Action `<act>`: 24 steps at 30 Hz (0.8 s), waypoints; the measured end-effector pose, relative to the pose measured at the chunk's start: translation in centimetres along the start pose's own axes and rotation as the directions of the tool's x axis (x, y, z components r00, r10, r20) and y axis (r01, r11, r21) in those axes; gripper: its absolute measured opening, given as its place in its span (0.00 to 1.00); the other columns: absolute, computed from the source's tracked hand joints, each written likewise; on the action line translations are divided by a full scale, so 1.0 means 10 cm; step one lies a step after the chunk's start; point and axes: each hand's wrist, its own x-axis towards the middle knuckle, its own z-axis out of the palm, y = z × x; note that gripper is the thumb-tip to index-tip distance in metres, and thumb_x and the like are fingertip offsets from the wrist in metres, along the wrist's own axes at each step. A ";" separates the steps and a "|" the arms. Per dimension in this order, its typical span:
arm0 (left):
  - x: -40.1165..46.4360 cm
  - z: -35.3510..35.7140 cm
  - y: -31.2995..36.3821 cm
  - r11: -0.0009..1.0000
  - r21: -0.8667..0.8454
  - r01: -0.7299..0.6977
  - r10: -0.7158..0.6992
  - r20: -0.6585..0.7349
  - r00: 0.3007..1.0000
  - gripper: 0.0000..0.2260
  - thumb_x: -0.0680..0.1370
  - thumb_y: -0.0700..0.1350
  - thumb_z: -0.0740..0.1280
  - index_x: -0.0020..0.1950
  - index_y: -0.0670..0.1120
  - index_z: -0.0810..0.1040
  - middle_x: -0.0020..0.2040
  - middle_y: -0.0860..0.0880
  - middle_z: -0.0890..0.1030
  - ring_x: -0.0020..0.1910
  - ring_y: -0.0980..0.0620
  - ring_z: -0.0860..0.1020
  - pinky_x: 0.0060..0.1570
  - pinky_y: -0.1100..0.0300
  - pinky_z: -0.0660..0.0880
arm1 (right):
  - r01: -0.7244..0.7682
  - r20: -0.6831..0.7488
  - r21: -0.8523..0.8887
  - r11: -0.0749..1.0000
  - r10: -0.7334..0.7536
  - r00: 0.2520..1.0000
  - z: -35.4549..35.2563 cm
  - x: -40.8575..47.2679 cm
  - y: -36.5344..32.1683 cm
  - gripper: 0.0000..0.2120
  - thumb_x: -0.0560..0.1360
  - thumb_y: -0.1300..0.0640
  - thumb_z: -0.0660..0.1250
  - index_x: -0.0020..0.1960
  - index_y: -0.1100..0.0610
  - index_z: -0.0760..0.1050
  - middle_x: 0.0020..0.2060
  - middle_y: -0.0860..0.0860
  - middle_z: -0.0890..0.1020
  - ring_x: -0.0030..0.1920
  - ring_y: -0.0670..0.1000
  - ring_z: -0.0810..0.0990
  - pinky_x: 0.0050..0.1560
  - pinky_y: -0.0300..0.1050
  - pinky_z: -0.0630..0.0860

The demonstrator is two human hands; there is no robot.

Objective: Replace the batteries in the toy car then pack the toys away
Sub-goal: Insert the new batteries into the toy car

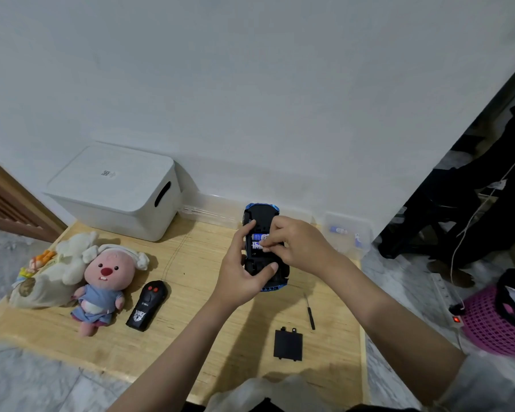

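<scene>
The blue toy car (260, 217) is held upside down above the wooden mat, black underside up and battery bay open. Two blue-and-white batteries (257, 241) lie in the bay. My left hand (241, 275) grips the car from the left, thumb across its near end. My right hand (298, 245) reaches in from the right, and its fingertips pinch the nearer battery in the bay. The black battery cover (288, 344) lies on the mat near me, with a small black screwdriver (309, 312) beside it. The black remote control (147, 304) lies left of centre.
A white lidded storage box (116, 191) stands at the back left against the wall. A pink plush (101, 288) and a cream plush (54, 272) lie at the left. A clear tray (347, 233) with spare batteries sits at the back right. A pink basket (488, 322) is on the floor at right.
</scene>
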 end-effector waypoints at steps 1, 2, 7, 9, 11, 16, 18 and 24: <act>0.01 0.00 0.00 1.000 0.007 -0.009 0.009 0.001 1.000 0.35 0.69 0.38 0.73 0.72 0.53 0.63 0.58 0.50 0.77 0.54 0.50 0.80 0.49 0.63 0.78 | -0.007 0.007 -0.015 1.000 0.007 1.000 -0.01 0.00 -0.02 0.05 0.73 0.56 0.70 0.47 0.54 0.84 0.39 0.51 0.76 0.36 0.49 0.72 0.33 0.44 0.68; 0.01 -0.01 -0.01 1.000 0.019 -0.011 0.011 0.005 1.000 0.35 0.69 0.37 0.73 0.72 0.52 0.63 0.59 0.49 0.77 0.53 0.51 0.80 0.48 0.65 0.78 | -0.010 0.022 -0.039 0.999 0.011 1.000 0.00 0.00 -0.03 0.05 0.74 0.56 0.69 0.47 0.54 0.84 0.40 0.52 0.76 0.37 0.50 0.73 0.34 0.44 0.68; -0.04 -0.01 -0.02 0.999 0.001 0.033 -0.033 0.021 0.999 0.35 0.70 0.39 0.72 0.73 0.52 0.61 0.61 0.52 0.76 0.55 0.54 0.80 0.53 0.59 0.78 | -0.058 0.110 -0.041 0.997 0.062 0.992 0.00 0.01 -0.06 0.08 0.76 0.54 0.66 0.51 0.50 0.82 0.39 0.47 0.71 0.38 0.47 0.72 0.36 0.42 0.66; -0.04 0.00 -0.01 0.998 -0.020 0.054 -0.054 0.018 0.998 0.36 0.70 0.40 0.72 0.73 0.53 0.60 0.62 0.54 0.76 0.57 0.55 0.80 0.56 0.57 0.78 | -0.200 0.149 0.184 0.962 0.174 0.973 -0.07 -0.01 -0.05 0.10 0.75 0.59 0.62 0.53 0.51 0.79 0.38 0.46 0.68 0.36 0.45 0.69 0.38 0.39 0.67; -0.02 0.00 -0.02 0.998 -0.022 0.057 -0.057 0.005 0.998 0.36 0.70 0.40 0.73 0.74 0.53 0.60 0.61 0.52 0.77 0.56 0.55 0.80 0.57 0.57 0.78 | -0.340 0.235 0.484 0.806 0.255 0.938 -0.16 -0.04 -0.09 0.15 0.68 0.63 0.57 0.52 0.52 0.70 0.37 0.50 0.66 0.34 0.46 0.65 0.34 0.35 0.65; -0.03 0.03 -0.04 0.998 -0.027 0.056 -0.056 0.002 0.998 0.36 0.71 0.36 0.73 0.73 0.55 0.60 0.61 0.52 0.77 0.55 0.55 0.80 0.55 0.59 0.78 | -0.563 0.484 0.526 0.638 0.319 0.815 -0.28 -0.10 -0.10 0.19 0.73 0.71 0.55 0.59 0.55 0.58 0.44 0.53 0.66 0.37 0.47 0.70 0.33 0.36 0.70; -0.05 0.06 -0.02 0.998 -0.034 0.054 -0.054 -0.006 0.999 0.36 0.72 0.35 0.73 0.73 0.54 0.60 0.61 0.53 0.77 0.55 0.57 0.80 0.53 0.65 0.77 | -0.558 0.506 0.567 0.606 0.278 0.817 -0.28 -0.13 -0.06 0.21 0.74 0.73 0.60 0.61 0.55 0.62 0.47 0.55 0.70 0.41 0.48 0.76 0.39 0.37 0.76; -0.08 0.07 -0.05 0.998 -0.032 0.055 -0.056 -0.013 0.998 0.36 0.71 0.35 0.73 0.73 0.51 0.60 0.63 0.53 0.76 0.57 0.60 0.78 0.52 0.70 0.74 | -0.371 0.173 0.749 0.549 0.377 0.910 -0.19 -0.18 -0.04 0.13 0.66 0.71 0.74 0.47 0.61 0.77 0.43 0.56 0.83 0.38 0.46 0.83 0.43 0.37 0.79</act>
